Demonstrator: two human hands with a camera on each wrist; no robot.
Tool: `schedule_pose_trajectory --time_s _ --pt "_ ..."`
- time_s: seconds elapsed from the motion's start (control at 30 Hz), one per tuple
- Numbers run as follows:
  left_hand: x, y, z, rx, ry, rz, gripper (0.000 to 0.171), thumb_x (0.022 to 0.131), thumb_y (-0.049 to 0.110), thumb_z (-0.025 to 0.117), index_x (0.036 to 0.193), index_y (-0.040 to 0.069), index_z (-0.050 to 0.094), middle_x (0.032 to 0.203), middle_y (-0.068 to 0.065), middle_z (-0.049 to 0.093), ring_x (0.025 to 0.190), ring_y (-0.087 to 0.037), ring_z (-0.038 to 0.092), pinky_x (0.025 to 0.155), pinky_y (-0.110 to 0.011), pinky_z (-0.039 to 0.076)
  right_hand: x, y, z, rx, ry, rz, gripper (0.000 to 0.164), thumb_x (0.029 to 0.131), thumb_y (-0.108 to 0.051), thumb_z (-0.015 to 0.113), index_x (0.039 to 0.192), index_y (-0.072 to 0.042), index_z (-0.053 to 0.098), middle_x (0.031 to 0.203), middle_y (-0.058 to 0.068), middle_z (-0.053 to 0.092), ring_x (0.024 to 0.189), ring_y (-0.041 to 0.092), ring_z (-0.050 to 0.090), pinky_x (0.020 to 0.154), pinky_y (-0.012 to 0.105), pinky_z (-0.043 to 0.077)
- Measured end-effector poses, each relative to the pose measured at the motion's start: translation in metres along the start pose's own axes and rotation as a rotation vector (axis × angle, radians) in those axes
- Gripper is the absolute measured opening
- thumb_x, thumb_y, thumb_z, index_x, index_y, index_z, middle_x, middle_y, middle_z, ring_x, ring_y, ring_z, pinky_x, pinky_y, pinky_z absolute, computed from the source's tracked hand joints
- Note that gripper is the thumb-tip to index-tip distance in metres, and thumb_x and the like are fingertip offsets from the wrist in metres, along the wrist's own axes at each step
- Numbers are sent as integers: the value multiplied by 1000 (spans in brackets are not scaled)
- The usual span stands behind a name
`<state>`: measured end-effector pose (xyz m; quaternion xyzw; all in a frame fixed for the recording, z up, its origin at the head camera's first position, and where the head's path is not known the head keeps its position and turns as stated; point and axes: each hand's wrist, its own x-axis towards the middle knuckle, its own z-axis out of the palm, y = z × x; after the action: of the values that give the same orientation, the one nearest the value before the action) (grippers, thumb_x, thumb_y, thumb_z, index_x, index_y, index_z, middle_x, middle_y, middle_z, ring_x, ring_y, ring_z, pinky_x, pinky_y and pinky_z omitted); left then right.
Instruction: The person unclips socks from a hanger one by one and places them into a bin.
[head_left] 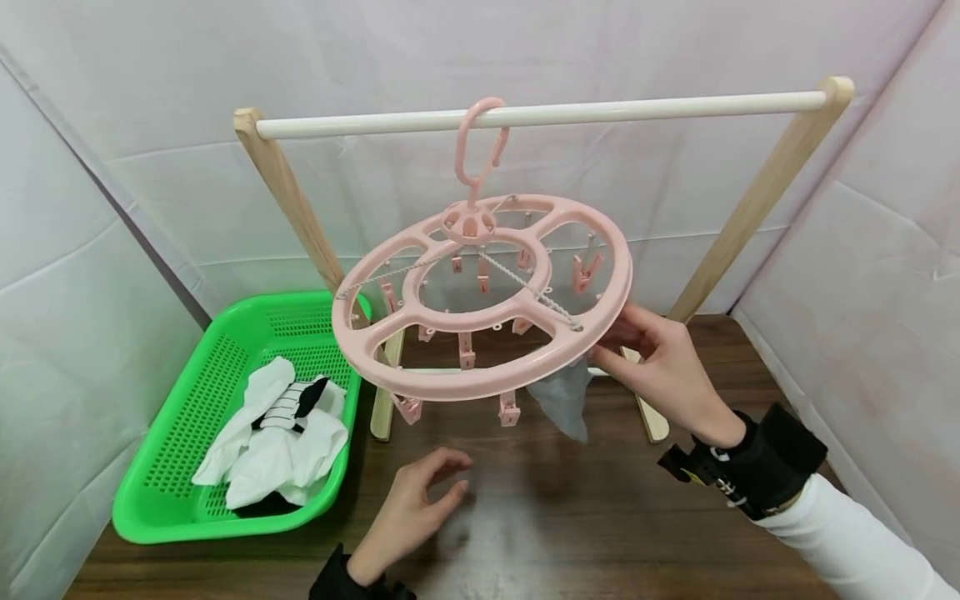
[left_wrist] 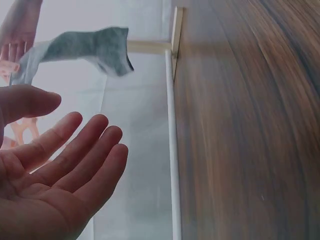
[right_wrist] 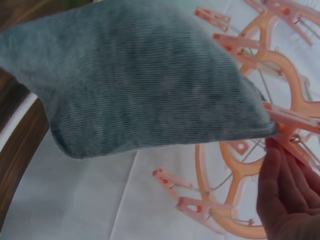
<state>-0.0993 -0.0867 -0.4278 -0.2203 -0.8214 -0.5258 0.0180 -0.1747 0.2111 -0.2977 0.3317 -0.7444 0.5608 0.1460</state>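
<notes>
A grey ribbed sock (right_wrist: 150,85) hangs by one end from a pink clothespin (right_wrist: 295,127) under the round pink drying hanger (head_left: 480,389). At the rim's right side, my right hand (head_left: 660,362) pinches that clothespin; the hanger partly hides the grip in the head view. In the right wrist view the fingertips lie against the clothespin, just below the sock's clipped end. My left hand (head_left: 416,500) is held above the table, in front of the hanger. Its fingers are spread and relaxed, with nothing in them, as the left wrist view also shows.
The hanger's hook (head_left: 482,142) rests over a white rod (head_left: 637,111) between wooden legs. More clothespins (head_left: 467,350) dangle from the rings. On the left stands a green basket (head_left: 161,467) with white and black clothing (head_left: 281,442) inside. White sheets surround the wooden table (head_left: 525,525).
</notes>
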Motion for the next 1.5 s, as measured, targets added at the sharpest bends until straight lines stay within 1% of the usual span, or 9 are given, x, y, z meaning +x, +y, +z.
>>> schedule_pose_trajectory --time_s 0.27,0.5,0.67,0.8,0.97,1.2,1.3,1.4,1.5 --pt "22 14 11 -32 20 135 37 88 3 70 123 3 61 119 -13 64 112 -26 60 93 -33 48 1 -11 4 35 -106 114 33 83 14 67 115 9 61 103 -2 69 91 13 68 75 26 55" --pt "43 29 21 -144 46 123 46 87 10 73 130 3 58 123 -12 63 115 -23 59 94 -32 48 3 -19 1 63 -187 163 28 84 8 69 112 5 66 104 1 70 94 15 67 75 29 55" --pt "54 36 31 -160 47 195 49 84 5 76 129 2 57 122 -11 64 111 -23 61 91 -35 49 4 -27 -3 79 -243 215 27 86 3 71 112 -4 70 104 1 71 94 17 68 74 30 55" --pt "63 42 39 -266 27 270 54 82 -2 75 132 0 54 126 -15 60 111 -23 61 91 -36 50 4 -30 -5 90 -281 260 25 85 0 72 110 -2 71 102 3 71 92 19 68 74 31 56" --pt "67 50 46 -355 46 271 43 84 -7 70 126 -5 57 116 -20 62 100 -22 64 83 -37 54 6 -32 -6 102 -318 299 23 85 0 73 107 3 70 98 5 72 92 19 68 75 32 55" --pt "67 46 47 -273 99 364 35 86 -14 58 120 -10 59 93 -21 65 69 -7 54 55 -22 46 9 -33 -10 117 -362 351 22 84 -5 76 106 -4 73 97 7 73 93 21 68 77 34 55" --pt "67 44 45 -217 106 411 40 85 -17 57 124 -10 57 100 -21 66 67 -6 52 52 -21 40 9 -31 -12 107 -370 359 23 84 -6 76 106 -4 73 98 7 73 95 21 68 77 33 55" --pt "66 42 45 -187 100 416 44 84 -18 57 127 -10 56 115 -24 64 76 -10 60 56 -22 47 9 -30 -14 94 -378 357 22 84 -5 75 106 -3 73 98 6 73 96 20 67 77 33 55" --pt "63 41 44 -163 101 378 38 83 -18 58 120 -9 61 104 -21 67 71 -11 60 57 -23 49 9 -29 -15 60 -393 344 20 85 -7 75 104 -6 75 96 4 73 95 16 65 77 31 54"
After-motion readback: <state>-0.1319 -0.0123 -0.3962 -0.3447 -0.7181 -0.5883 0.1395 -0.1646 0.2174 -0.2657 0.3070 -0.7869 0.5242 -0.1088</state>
